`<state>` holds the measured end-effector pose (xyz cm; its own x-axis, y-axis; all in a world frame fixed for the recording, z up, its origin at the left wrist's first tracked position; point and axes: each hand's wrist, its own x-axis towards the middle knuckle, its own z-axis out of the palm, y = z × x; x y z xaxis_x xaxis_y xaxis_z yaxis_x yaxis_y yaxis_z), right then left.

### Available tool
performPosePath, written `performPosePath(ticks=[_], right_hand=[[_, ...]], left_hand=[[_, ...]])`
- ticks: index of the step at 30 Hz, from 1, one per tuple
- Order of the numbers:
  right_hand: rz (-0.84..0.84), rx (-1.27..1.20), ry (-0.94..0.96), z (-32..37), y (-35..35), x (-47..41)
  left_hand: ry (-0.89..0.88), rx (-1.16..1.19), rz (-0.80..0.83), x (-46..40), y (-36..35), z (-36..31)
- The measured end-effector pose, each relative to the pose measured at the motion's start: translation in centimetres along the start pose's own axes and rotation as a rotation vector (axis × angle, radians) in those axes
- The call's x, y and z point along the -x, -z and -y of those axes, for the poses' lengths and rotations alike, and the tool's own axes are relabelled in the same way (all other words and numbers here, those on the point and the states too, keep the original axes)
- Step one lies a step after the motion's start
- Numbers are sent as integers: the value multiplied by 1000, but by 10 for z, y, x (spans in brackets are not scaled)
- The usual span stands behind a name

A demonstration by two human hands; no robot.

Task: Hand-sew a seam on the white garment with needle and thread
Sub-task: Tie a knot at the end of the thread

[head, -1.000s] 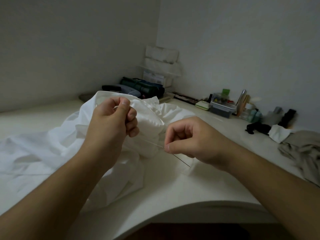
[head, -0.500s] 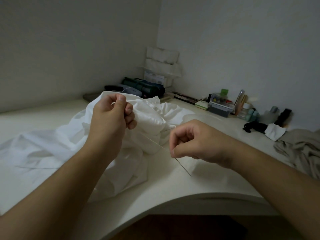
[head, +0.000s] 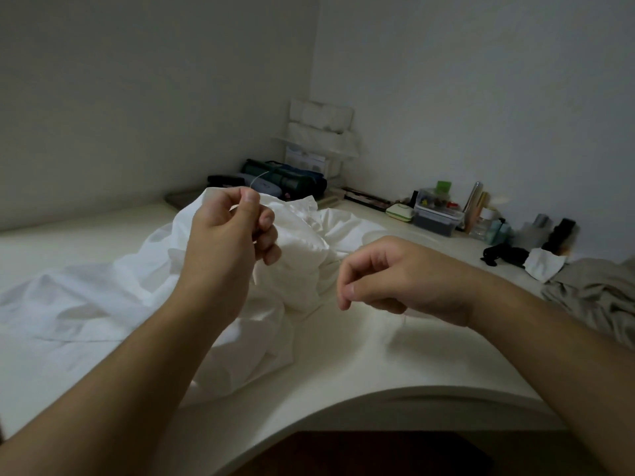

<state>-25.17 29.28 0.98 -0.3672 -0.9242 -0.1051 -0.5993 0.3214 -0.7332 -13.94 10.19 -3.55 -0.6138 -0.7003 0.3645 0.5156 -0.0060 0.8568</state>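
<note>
White, softly crumpled cloth, the white garment [head: 113, 297], lies heaped across the smooth cream desk [head: 343, 365], whose near edge curves inward. The left hand [head: 226, 242] is raised over the garment's highest folds, thumb and forefinger pinched together on a fine thread [head: 256, 178] that arcs up from the fingertips; whether a fold of cloth is also caught in that grip cannot be told. The right hand [head: 395, 273] hovers just right of the bunched fabric, fingers curled, thumb pressed to forefinger as if pinching; the needle is too thin to make out there. Beyond, a clear lidded box [head: 436, 214] and a rumpled grey cloth [head: 598, 293] sit along the wall.
</note>
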Motion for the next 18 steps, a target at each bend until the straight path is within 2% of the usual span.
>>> performPosePath(ticks=[6, 10, 18], right_hand=[[-76, 121, 75, 9, 7, -10], [-135, 189, 145, 16, 4, -19], [-259, 248, 292, 16, -7, -34]], left_hand=[[-13, -70, 109, 10, -8, -7], [-112, -270, 119, 20, -17, -9], [-114, -609, -20, 26, -34, 9]])
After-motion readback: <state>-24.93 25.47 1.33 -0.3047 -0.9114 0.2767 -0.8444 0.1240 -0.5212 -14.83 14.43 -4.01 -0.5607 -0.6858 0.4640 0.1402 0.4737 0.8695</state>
